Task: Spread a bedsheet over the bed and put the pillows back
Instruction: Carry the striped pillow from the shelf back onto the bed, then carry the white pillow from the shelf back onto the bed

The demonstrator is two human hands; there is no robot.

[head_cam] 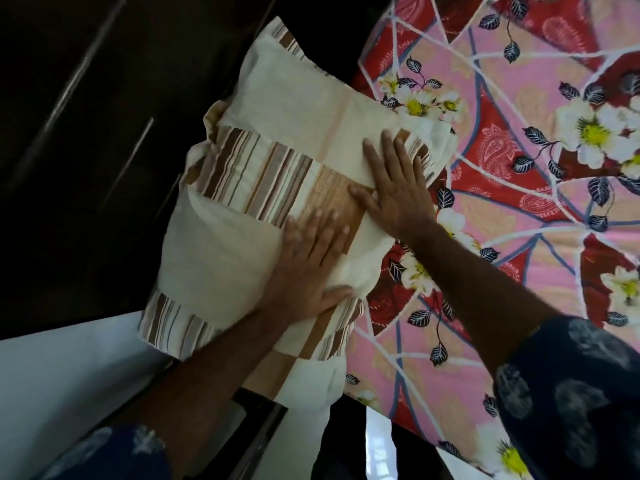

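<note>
your left hand (308,261) and right hand (398,188) both lie flat, fingers straight, pressing the cream-and-brown striped pillow (277,188) and grasping nothing. it sits at the bed's edge, overlapping the spread floral bedsheet (519,209), so a hard push could tip it off that side. no containers show here.

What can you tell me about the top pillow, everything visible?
The pillow wears a soft cloth case: cream panels patched with brown, tan and white stripes, with a loose flap at its far end. It lies flat on a second pillow at the edge of the floral bedsheet, beside dark wood. Both hands, left and right, press on it with fingers straight.
</note>
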